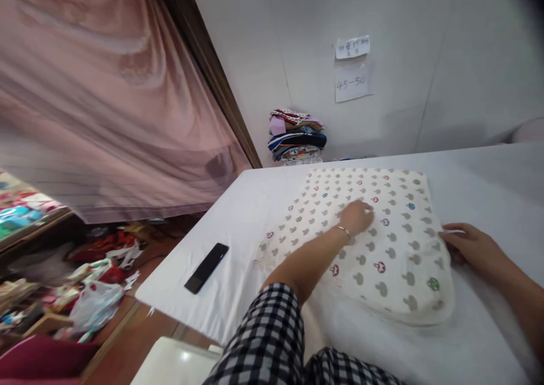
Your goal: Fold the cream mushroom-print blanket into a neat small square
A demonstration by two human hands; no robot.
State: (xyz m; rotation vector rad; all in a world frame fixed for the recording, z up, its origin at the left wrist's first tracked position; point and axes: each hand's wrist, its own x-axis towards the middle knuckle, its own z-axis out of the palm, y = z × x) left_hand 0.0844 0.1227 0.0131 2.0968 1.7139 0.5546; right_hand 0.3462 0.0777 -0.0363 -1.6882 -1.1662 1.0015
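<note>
A white cloth printed with grey, red, green and blue mushroom shapes lies spread on the table, in folded layers with a rounded near edge. My left hand reaches across onto the middle of it, fingers loosely bent and partly apart, with nothing seen in them. At the cloth's right edge, my right hand has its thumb and forefinger closed on the border; its other fingers are curled and partly hidden.
The white-covered table carries a black phone at its left. Folded clothes are stacked beyond the far edge by the wall. A pink curtain hangs at left, above floor clutter and a plastic bag. A white stool stands near.
</note>
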